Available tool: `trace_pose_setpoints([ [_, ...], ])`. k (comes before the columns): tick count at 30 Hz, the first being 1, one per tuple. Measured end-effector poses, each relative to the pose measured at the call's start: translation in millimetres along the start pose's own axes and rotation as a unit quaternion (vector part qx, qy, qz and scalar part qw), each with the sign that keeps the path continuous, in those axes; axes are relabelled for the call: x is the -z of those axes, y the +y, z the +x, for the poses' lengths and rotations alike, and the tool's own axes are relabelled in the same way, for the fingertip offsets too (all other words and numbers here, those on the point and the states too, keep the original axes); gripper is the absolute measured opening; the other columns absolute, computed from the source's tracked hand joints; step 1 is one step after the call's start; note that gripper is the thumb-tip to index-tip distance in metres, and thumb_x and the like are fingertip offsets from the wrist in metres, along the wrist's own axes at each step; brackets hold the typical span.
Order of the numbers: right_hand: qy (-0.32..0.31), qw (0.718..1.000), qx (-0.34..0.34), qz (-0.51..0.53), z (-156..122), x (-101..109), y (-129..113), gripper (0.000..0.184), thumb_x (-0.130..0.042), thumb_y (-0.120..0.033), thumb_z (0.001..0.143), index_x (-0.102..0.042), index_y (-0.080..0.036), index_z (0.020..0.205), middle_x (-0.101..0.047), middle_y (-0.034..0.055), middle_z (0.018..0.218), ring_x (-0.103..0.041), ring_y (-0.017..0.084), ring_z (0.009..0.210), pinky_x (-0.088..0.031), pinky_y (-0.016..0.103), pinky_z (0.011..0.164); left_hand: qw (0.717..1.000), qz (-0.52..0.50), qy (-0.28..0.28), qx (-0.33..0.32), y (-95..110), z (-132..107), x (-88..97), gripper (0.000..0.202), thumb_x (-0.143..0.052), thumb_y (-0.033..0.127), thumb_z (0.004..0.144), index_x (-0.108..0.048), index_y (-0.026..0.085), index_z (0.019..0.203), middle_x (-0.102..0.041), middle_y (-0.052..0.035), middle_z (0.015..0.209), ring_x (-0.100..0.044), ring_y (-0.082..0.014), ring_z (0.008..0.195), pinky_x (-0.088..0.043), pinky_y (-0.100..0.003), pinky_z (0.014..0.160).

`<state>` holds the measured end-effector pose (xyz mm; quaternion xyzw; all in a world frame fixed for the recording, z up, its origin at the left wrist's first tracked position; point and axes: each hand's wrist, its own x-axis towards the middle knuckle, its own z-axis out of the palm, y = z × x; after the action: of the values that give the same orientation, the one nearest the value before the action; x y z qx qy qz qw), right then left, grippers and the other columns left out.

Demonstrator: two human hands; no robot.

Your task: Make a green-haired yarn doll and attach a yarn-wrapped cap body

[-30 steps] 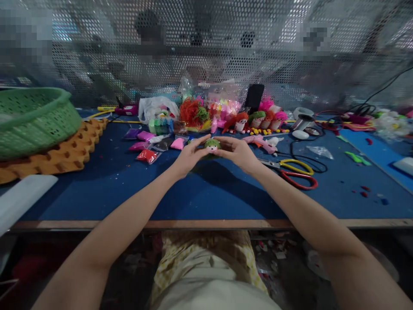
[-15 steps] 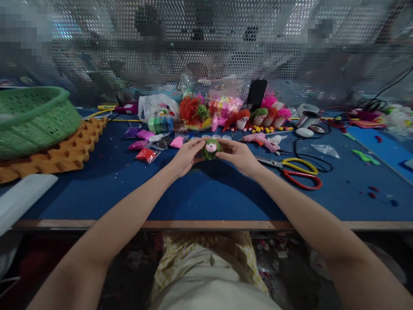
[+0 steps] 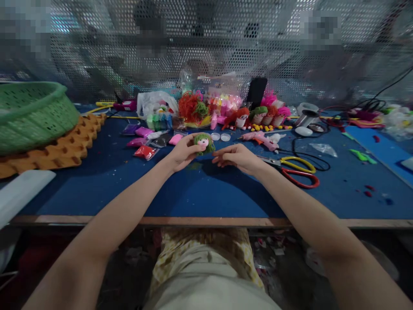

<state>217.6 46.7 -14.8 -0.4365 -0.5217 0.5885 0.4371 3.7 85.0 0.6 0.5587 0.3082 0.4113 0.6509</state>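
Note:
A small doll head (image 3: 203, 143) with green yarn hair and a pink-and-white face is held above the blue table. My left hand (image 3: 185, 151) grips it from the left between thumb and fingers. Just to its right, my right hand (image 3: 235, 157) is apart from the doll, fingers loosely bent and spread, holding nothing I can see. Behind the hands lie small clear round lids (image 3: 225, 137). Close by on the right are a pink glue gun (image 3: 260, 139) and scissors (image 3: 300, 165) with one yellow and one red handle.
Packets of coloured clay (image 3: 146, 152) lie left of my hands. Finished dolls (image 3: 259, 115) and red yarn (image 3: 189, 106) line the back. A green basket (image 3: 35, 118) on an orange egg tray (image 3: 87, 127) fills the left. A black cable (image 3: 318, 161) loops on the right.
My right hand has let go of the doll head and drawn slightly away. My left hand has carried the head a little left, and its face has turned.

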Motion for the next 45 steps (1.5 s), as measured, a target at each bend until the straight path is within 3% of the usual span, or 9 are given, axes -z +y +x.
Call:
trace_pose_setpoints([
  [5,0.059,0.996,0.066,0.012,-2,2,-4,0.018,-0.058,-0.024,0.065,-0.075,-0.021,0.069,-0.079,0.0047,0.087,-0.069,0.016,0.079,-0.054,0.027,0.070,1.000,-0.013,-0.005,-0.004,4,-1,2.6,0.056,-0.086,0.029,0.067,-0.070,0.014,0.119,-0.076,-0.0143,0.118,-0.070,-0.0267,0.116,-0.050,-0.043,0.108],
  [11,-0.009,0.998,0.064,0.002,-7,-8,-9,0.042,-0.059,-0.019,0.059,-0.084,-0.023,0.091,-0.080,0.0060,0.104,-0.070,0.025,0.106,-0.055,0.038,0.093,1.000,0.020,-0.002,-0.003,3,1,3.1,0.071,-0.092,0.027,0.060,-0.069,0.014,0.126,-0.075,-0.0122,0.117,-0.068,-0.0240,0.115,-0.048,-0.040,0.108],
  [15,-0.004,0.998,0.067,-0.017,-5,-6,-7,0.032,-0.059,-0.021,0.059,-0.083,-0.021,0.081,-0.080,0.0057,0.095,-0.069,0.022,0.093,-0.054,0.039,0.092,0.998,0.059,-0.010,0.001,5,-2,3.4,0.081,-0.094,0.023,0.058,-0.065,0.020,0.133,-0.071,-0.0109,0.124,-0.067,-0.0233,0.110,-0.051,-0.041,0.103],
  [21,0.047,0.993,0.100,-0.029,-1,1,-9,0.017,-0.065,-0.024,0.062,-0.076,-0.020,0.074,-0.075,0.0038,0.079,-0.065,0.017,0.077,-0.052,0.036,0.085,0.993,0.111,-0.021,0.037,2,-8,-4.3,0.061,-0.097,0.015,0.048,-0.074,0.015,0.105,-0.071,-0.0062,0.103,-0.066,-0.0236,0.099,-0.051,-0.048,0.102],
  [28,0.147,0.979,0.143,0.020,-5,-12,-3,0.025,-0.068,-0.045,0.078,-0.066,-0.026,0.092,-0.073,-0.0002,0.094,-0.066,0.016,0.084,-0.053,0.032,0.081,0.998,0.018,0.053,0.026,-9,-12,-24.5,0.059,-0.090,0.029,0.067,-0.053,0.018,0.111,-0.065,-0.0058,0.111,-0.069,-0.0211,0.100,-0.060,-0.044,0.091],
  [34,0.128,0.989,0.080,-0.007,-4,-20,2,0.039,-0.086,-0.050,0.064,-0.077,-0.020,0.088,-0.075,0.0028,0.087,-0.063,0.015,0.076,-0.051,0.032,0.074,0.999,-0.016,0.040,0.026,-13,-12,-29.1,0.061,-0.097,0.020,0.054,-0.065,0.015,0.105,-0.071,-0.0051,0.109,-0.066,-0.0190,0.104,-0.050,-0.036,0.102],
  [36,0.129,0.989,0.071,-0.015,-3,-17,1,0.037,-0.087,-0.048,0.062,-0.078,-0.019,0.083,-0.074,0.0021,0.082,-0.061,0.013,0.072,-0.050,0.031,0.073,0.998,-0.026,0.018,0.049,-12,-14,-30.4,0.052,-0.095,0.021,0.060,-0.067,0.015,0.104,-0.073,-0.0060,0.107,-0.067,-0.0196,0.103,-0.050,-0.038,0.104],
  [40,0.120,0.991,0.051,-0.035,-5,-6,-3,0.036,-0.088,-0.048,0.061,-0.078,-0.018,0.077,-0.070,0.0010,0.071,-0.058,0.012,0.065,-0.047,0.030,0.066,0.992,-0.044,-0.021,0.115,-9,-17,-30.9,0.022,-0.069,0.033,0.093,-0.069,0.016,0.106,-0.076,-0.0094,0.105,-0.071,-0.0198,0.098,-0.055,-0.043,0.100],
  [45,0.099,0.991,0.031,-0.080,-3,-2,-3,0.041,-0.088,-0.051,0.057,-0.077,-0.017,0.076,-0.070,0.0011,0.069,-0.053,0.010,0.058,-0.045,0.028,0.061,0.991,-0.017,-0.019,0.135,-13,-14,-25.0,0.016,-0.065,0.029,0.096,-0.073,0.017,0.104,-0.078,-0.0083,0.105,-0.070,-0.0171,0.096,-0.055,-0.038,0.099],
])
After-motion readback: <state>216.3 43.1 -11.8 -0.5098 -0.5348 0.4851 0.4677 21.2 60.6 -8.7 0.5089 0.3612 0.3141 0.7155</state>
